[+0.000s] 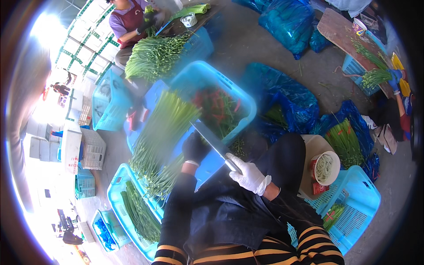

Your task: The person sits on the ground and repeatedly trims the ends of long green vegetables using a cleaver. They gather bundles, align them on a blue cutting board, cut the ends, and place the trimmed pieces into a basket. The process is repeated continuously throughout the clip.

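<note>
My right hand (248,174), in a white glove, grips the handle of a kitchen knife (212,139). The blade points away from me and to the left. Close beside it is my left hand (195,145), in a black glove, over a blue board (207,170). The blade partly covers its fingers, so I cannot tell whether they hold anything. Left of that hand lies a large heap of flowering chive stems (162,132), buds towards me and pale ends away. Just past the knife tip stands a blue plastic crate (246,119) with green trimmings and red bits inside.
Crates of stems (139,212) stand left and right (359,212). A tub of rubber bands (324,167) sits by my right knee. Blue plastic bags (285,92) lie ahead. Co-workers handle stems at far left (127,25) and far right (394,79).
</note>
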The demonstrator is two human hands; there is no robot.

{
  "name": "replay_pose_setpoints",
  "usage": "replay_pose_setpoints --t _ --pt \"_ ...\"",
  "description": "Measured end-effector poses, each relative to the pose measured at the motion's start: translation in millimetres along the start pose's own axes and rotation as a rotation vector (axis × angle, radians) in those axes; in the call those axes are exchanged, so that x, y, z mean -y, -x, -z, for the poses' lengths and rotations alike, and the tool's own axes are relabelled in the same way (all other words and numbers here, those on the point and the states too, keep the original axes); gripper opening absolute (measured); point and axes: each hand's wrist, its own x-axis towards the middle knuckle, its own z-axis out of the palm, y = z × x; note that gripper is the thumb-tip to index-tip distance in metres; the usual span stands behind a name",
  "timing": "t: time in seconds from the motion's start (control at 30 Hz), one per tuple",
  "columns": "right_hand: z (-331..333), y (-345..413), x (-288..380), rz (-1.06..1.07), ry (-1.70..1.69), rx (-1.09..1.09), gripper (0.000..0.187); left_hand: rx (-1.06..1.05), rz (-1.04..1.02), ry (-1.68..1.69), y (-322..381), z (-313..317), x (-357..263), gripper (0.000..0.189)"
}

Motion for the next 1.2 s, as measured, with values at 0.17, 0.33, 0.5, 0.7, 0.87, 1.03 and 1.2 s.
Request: replay_pose_setpoints --t 0.17,0.33,0.5,0.7,0.87,1.03,1.2 --pt "-1 -1 -1 -0.030 -0.061 -0.048 0.068 0.033 0.020 -0.037 -5 4 -3 0.060" --pt "13 -2 12 -0.016 -0.143 -0.001 0.064 -0.029 -0.052 -0.085 1 5 4 0.066" --pt "28 -28 0 -0.043 -0.135 -0.102 0.054 0.021 -0.043 0.070 26 13 25 0.080" --pt "30 -97 6 0.147 -0.069 -0.151 0.074 -0.015 0.119 -0.089 103 32 55 0.085" --pt "-3 -160 -10 0.094 0.038 -0.132 0.077 0.040 0.160 -0.143 134 37 75 0.089" --pt "-33 -174 -32 0.137 0.043 -0.218 0.078 0.105 0.227 -0.130 138 64 75 0.085" --pt "-28 -171 -31 0.106 0.022 -0.175 0.081 -0.263 0.045 0.006 122 65 69 0.042"
